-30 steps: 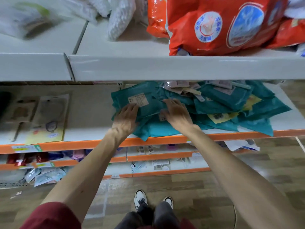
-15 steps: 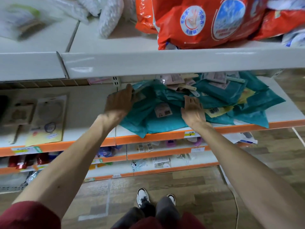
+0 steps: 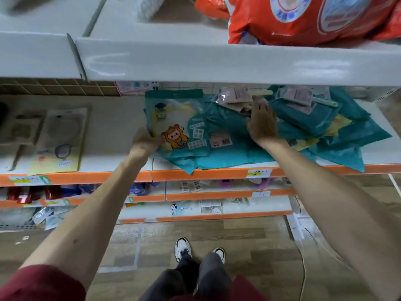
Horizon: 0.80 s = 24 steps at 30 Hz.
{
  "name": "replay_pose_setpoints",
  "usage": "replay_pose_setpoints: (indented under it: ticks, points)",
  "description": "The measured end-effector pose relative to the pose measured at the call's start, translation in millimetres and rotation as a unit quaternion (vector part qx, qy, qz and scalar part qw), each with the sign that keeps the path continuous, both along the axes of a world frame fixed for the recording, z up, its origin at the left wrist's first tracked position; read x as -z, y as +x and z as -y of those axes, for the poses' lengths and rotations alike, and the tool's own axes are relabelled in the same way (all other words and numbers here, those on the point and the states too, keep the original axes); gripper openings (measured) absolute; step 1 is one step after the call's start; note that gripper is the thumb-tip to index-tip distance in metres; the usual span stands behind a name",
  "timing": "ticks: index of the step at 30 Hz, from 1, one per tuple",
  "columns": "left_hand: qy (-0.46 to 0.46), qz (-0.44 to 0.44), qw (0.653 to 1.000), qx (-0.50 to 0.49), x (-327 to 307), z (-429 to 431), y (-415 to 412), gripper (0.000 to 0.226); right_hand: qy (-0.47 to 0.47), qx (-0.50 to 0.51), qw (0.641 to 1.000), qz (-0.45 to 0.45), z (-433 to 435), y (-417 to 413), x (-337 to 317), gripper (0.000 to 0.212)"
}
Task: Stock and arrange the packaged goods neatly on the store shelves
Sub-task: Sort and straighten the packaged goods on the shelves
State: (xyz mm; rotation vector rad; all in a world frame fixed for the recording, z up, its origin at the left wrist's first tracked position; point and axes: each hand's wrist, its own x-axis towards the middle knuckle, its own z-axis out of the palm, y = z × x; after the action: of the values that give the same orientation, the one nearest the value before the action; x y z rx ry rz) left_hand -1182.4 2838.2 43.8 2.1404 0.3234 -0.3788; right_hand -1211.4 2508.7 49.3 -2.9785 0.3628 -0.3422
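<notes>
Facing up, cartoon packet (image 3: 173, 118) points its header rearward.

- Pile of packs (image 3: 238, 157): teal, some w/ yellow patches, white barcode labels.
- Front pack (image 3: 173, 118): teal border, pale centre, cartoon figure in yellow-orange hood.
- Small packs (image 3: 234, 96) at back: pale pink.
- Big bag (image 3: 303, 22), top shelf: orange-red w/ round white & blue emblems.
- Shelf board (image 3: 121, 127): off-white; edge strip (image 3: 206, 175): orange.
- Card (image 3: 58, 146) at left: grey top, yellow btm.
- Floor (image 3: 238, 235): brown wood-plank pattern.
- Sleeve (image 3: 39, 283): dark red; trousers (image 3: 208, 276): dark grey; shoes (image 3: 183, 248): white w/ black.
</notes>
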Motion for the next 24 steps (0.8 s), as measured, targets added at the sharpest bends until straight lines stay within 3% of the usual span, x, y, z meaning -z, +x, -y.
replay_pose_setpoints:
  ticks: [4, 8, 11, 14, 19, 24]
  points:
    - [0.015, 0.019, 1.0, -0.004, 14.0, 9.3, -0.4, 0.036, -0.014, -0.046, 0.999, -0.023, 15.1, 27.1, -3.1, 0.045]
    - [0.039, 0.039, 0.998, 0.009, 17.0, 15.0, 2.9, 0.034, -0.033, -0.073, 0.985, -0.156, 21.1, 61.9, -4.2, 0.07]
    - [0.029, 0.034, 0.999, 0.009, 21.6, 14.2, 5.0, 0.033, -0.048, -0.098, 0.97, -0.218, 25.3, 83.9, 0.9, 0.073]
    - [0.019, 0.029, 0.999, 0.003, 23.6, 14.0, 3.4, 0.032, -0.054, -0.12, 0.97, -0.203, 24.0, 87.1, -4.2, 0.063]
    - [0.04, 0.037, 0.999, 0.0, 24.2, 16.1, 0.7, 0.037, -0.216, -0.127, 0.962, -0.111, -8.2, 52.9, -6.2, 0.033]
    - [0.052, 0.022, 0.998, 0.014, 16.4, 14.9, 3.2, 0.031, -0.205, -0.15, 0.962, -0.098, -17.9, 18.0, -7.3, 0.025]
